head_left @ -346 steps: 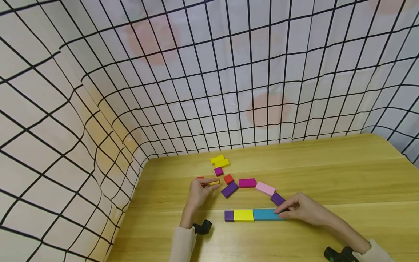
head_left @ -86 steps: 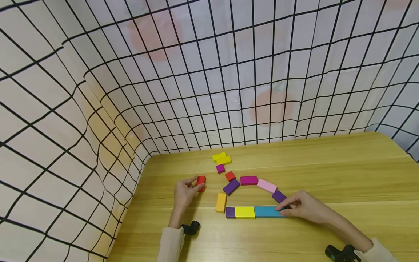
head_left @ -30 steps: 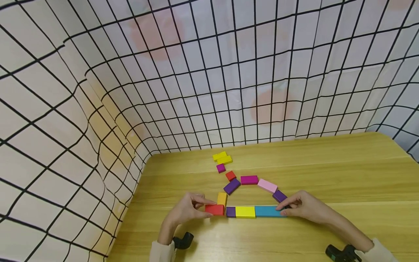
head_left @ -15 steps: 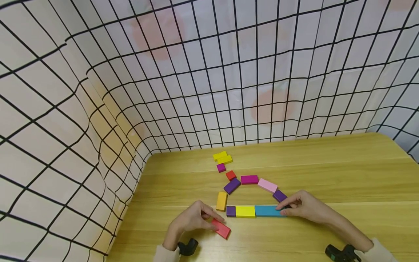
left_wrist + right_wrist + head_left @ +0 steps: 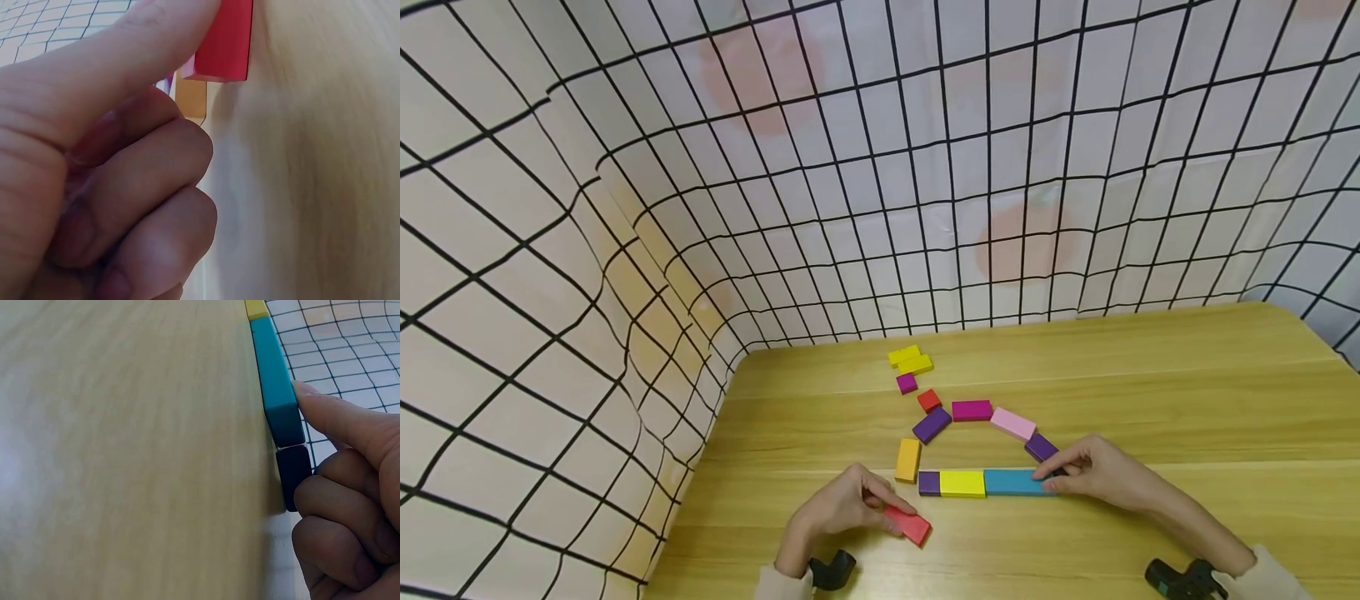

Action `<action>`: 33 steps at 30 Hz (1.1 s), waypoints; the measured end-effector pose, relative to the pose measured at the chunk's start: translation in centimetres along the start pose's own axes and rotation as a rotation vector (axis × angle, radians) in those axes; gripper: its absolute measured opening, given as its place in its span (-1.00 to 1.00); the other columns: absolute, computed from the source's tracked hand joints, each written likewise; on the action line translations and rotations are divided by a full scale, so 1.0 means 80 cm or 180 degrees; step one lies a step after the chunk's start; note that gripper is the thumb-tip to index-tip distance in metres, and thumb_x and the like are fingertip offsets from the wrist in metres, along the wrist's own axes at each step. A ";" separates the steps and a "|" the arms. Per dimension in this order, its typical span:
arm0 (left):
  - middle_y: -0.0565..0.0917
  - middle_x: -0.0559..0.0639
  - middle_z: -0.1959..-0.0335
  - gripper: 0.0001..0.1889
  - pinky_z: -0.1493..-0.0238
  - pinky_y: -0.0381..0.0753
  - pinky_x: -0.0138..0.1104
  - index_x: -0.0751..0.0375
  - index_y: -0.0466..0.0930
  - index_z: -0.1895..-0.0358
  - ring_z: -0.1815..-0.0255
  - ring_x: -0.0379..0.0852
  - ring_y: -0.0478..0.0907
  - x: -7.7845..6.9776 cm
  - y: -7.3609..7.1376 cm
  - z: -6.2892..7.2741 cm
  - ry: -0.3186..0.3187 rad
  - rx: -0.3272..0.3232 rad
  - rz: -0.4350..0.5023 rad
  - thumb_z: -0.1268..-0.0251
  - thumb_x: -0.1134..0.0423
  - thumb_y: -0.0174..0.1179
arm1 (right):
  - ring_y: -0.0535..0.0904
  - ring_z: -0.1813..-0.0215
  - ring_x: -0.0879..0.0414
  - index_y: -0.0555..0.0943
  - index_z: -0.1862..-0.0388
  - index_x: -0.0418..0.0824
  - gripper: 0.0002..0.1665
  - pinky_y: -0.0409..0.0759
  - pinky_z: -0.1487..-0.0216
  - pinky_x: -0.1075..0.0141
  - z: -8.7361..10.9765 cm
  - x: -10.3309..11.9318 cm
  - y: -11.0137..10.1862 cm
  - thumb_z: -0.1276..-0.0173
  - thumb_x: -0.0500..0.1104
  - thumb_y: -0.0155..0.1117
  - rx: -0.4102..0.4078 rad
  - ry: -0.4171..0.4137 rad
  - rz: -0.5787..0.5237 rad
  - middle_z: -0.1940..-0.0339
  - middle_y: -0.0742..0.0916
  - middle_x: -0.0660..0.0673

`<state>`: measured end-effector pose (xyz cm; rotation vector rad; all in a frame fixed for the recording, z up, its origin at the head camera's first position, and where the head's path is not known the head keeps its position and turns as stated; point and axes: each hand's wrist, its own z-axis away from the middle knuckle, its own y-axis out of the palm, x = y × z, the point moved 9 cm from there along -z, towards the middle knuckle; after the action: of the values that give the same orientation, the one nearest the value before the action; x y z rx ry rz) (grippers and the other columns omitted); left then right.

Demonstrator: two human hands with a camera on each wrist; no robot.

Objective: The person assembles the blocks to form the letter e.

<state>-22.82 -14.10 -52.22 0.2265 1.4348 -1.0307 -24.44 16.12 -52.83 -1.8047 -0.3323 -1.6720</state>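
My left hand (image 5: 846, 502), fingers clamped on red block (image 5: 912, 527), right hand (image 5: 1101, 475), fingers pinching blue block (image 5: 1011, 482), yellow block (image 5: 962, 484) abutting it on worktop (image 5: 1187, 400)

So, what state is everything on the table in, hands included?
Left hand: pinching the long red block.
Long red block: held, slanted.
Right hand: touching the blue block.
Blue block: touched, flat.
Front yellow block: flat, against blue.
Small purple block: flat, against yellow.
Orange block: untouched, flat.
Left purple block: untouched, flat.
Right purple block: partly hidden.
Pink block: untouched.
Magenta blocks: untouched.
Small red block: untouched.
Back yellow blocks: untouched, staggered.
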 end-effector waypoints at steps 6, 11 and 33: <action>0.84 0.05 0.06 -0.73 0.21 0.45 -0.55 0.12 0.84 0.01 0.29 -0.40 0.52 0.000 0.000 0.000 -0.0054 -0.0014 0.0023 -0.21 0.37 0.48 | 0.03 0.66 0.20 0.81 0.04 -0.30 -0.79 0.05 0.64 0.23 -0.001 0.002 0.001 -0.44 -0.24 0.38 0.0009 -0.0021 -0.0019 0.69 0.22 -0.35; 0.84 0.05 0.04 -0.71 0.27 0.39 -0.55 0.11 0.84 0.00 0.32 -0.42 0.48 0.003 -0.004 0.001 -0.0088 -0.0090 0.0007 -0.19 0.39 0.48 | 0.04 0.66 0.22 0.81 0.05 -0.29 -0.80 0.05 0.63 0.24 -0.001 0.002 0.000 -0.43 -0.24 0.39 -0.0009 -0.0044 0.0004 0.69 0.22 -0.34; 0.84 0.11 0.09 -0.77 0.08 0.56 -0.54 0.22 0.82 0.00 0.13 -0.39 0.67 -0.006 -0.004 -0.004 0.0166 -0.0301 0.0011 -0.30 0.41 0.38 | 0.06 0.65 0.25 0.82 0.05 -0.24 -0.81 0.07 0.63 0.25 0.000 0.000 -0.002 -0.43 -0.22 0.39 -0.0029 -0.0033 0.0049 0.69 0.23 -0.33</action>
<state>-23.16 -13.89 -51.73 0.1883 1.5258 -0.9575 -24.54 16.23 -52.81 -1.8186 -0.3150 -1.6566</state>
